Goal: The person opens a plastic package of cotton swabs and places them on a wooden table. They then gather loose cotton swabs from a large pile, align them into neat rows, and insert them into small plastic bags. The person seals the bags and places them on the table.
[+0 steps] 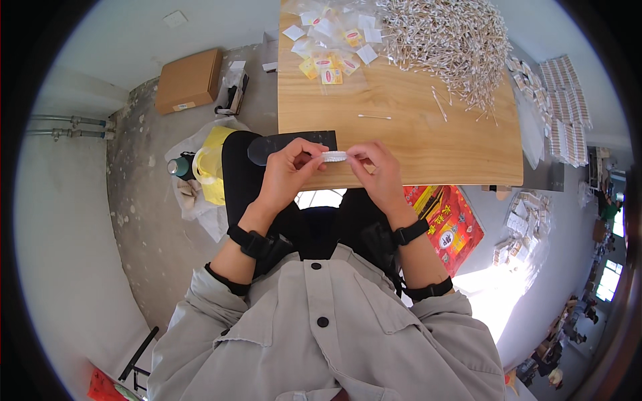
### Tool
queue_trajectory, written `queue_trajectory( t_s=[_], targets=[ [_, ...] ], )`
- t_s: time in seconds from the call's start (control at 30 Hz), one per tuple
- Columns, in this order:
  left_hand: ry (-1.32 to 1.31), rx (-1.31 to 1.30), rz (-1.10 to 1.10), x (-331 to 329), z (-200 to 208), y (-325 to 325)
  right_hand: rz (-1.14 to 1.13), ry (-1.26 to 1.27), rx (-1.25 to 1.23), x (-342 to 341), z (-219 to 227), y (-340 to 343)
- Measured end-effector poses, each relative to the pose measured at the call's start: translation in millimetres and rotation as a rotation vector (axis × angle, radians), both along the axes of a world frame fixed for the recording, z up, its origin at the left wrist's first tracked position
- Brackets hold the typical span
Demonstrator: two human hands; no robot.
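Observation:
Between my two hands, at the near edge of the wooden table [428, 150], is a small bundle of cotton swabs [334, 156], its white tips lined up in a row. The fingertips of my left hand [287, 172] pinch one end of it. At the other end, my right hand [378, 175] pinches it with thumb and fingers. A loose cotton swab [374, 117] lies on the tabletop beyond my hands. Farther off spreads a large heap of cotton swabs [445, 43]. Behind my left hand, a flat black object [319, 139] sits at the table's left corner.
Clear bags with yellow-and-white labels [329, 69] lie at the far left of the table. Stacked swab packs [567, 110] stand to the right. A cardboard box [187, 81] and a yellow bag [212, 167] are at left; a red printed bag [445, 224] is below the table's right side.

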State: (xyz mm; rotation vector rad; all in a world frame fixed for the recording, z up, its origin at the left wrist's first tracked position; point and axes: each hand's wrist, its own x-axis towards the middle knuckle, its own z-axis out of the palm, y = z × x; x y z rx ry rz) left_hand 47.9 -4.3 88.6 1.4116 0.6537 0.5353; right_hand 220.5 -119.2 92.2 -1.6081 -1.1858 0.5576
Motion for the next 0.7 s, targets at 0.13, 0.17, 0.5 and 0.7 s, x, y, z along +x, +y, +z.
queue_trajectory(
  t_s=[0.13, 0.17, 0.5, 0.7],
  targets=[
    [0.055, 0.022, -0.045, -0.2, 2.2, 1.8, 0.012, 0.08, 0.0, 0.2, -0.1, 0.7],
    [0.046, 0.015, -0.04, 0.5, 1.7, 2.0, 0.012, 0.089, -0.003, -0.4, 0.8, 1.1],
    [0.065, 0.129, -0.013, 3.5, -1.1, 2.2, 0.013, -0.012, -0.019, 1.5, 1.1, 5.7],
    [0.105, 0.227, -0.012, 4.1, -0.4, 2.6, 0.003, 0.007, -0.027, -0.6, -2.8, 8.6]
  ],
)
